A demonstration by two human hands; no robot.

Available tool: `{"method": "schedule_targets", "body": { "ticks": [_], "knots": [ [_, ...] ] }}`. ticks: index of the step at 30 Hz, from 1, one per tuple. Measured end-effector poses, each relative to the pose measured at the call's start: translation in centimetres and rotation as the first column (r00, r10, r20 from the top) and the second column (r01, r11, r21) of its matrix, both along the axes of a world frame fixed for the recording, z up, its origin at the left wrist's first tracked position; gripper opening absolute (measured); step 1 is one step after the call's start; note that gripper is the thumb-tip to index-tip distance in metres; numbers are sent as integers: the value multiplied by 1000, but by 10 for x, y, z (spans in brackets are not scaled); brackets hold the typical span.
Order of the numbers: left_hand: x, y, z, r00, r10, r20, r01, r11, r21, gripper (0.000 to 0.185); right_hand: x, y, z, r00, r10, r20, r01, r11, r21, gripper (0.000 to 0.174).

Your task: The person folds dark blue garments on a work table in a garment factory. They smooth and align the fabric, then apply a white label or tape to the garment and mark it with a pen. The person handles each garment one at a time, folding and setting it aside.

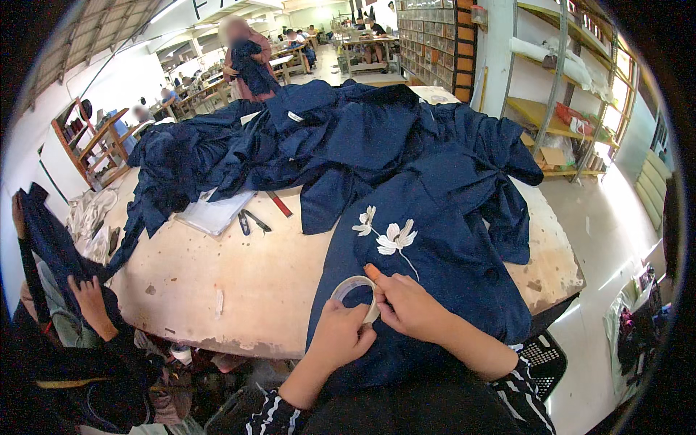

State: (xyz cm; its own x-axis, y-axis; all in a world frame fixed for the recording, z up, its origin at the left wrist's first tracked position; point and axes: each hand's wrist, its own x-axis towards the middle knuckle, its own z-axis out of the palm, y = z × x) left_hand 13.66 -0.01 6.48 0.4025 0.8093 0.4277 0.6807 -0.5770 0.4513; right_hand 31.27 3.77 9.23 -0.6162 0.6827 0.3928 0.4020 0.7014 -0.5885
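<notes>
My left hand (342, 333) and my right hand (406, 305) both grip a roll of pale tape (350, 281), one on its near side and one on its right. The tip of my right thumb looks orange. Beneath the roll lies a navy cloth garment (353, 261), spread over the table's near edge. Just beyond my hands it bears a large white embroidered flower (396, 239) on a thin stem. A smaller white flower (365, 222) is beside it to the left.
Navy garments (337, 125) are heaped across the wooden table (179, 283). Papers (215, 215), dark-handled thread snips (254, 222) and a red strip-like tool (279, 204) lie left of centre. A co-worker's hand (89, 299) rests on navy cloth at left. Metal shelving (560, 81) stands right.
</notes>
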Motion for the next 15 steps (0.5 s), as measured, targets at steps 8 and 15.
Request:
{"method": "schedule_targets", "body": {
  "ticks": [8,15],
  "knots": [
    [12,-8,-6,980,61,191,-41,993,-107,10,0,-13,-16,984,-102,-146,106,994,20,70],
    [17,-2,-7,983,91,160,-78,993,-88,10,-5,-6,-42,899,-220,-378,247,969,24,66]
  ]
}}
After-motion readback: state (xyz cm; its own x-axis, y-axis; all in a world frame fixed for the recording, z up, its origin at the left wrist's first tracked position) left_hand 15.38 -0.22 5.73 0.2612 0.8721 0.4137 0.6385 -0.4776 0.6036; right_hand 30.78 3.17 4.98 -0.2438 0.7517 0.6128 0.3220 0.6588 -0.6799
